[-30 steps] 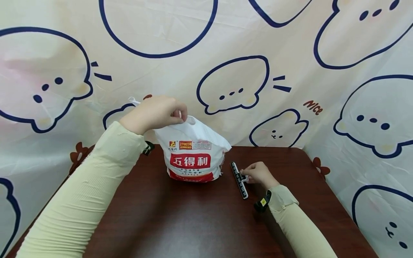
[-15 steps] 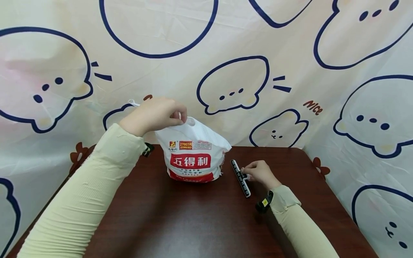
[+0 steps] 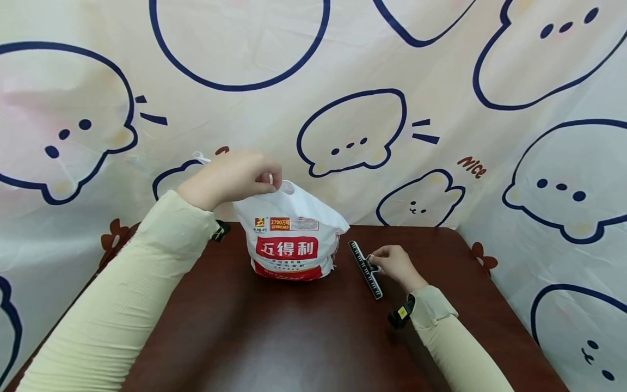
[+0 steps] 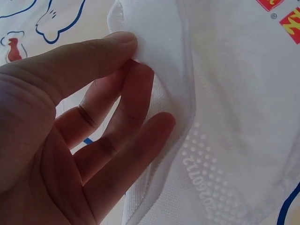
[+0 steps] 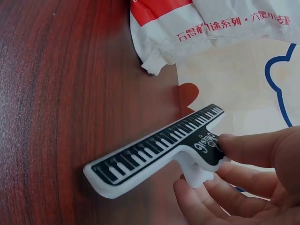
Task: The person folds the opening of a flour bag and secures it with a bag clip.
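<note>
The left hand (image 3: 237, 175) pinches the top edge of the white bag (image 3: 288, 209) between thumb and forefinger, the bag standing upright on the dark surface (image 3: 294, 343) with its red print facing the head camera. The right hand (image 3: 398, 267) grips the clip (image 5: 157, 146) by its handle, thumb on the black lettered side and fingers beneath, its piano-key bar pointing away from the palm. The clip is near the bag, apart from it on the right hand's side; whether it touches the surface I cannot tell.
</note>
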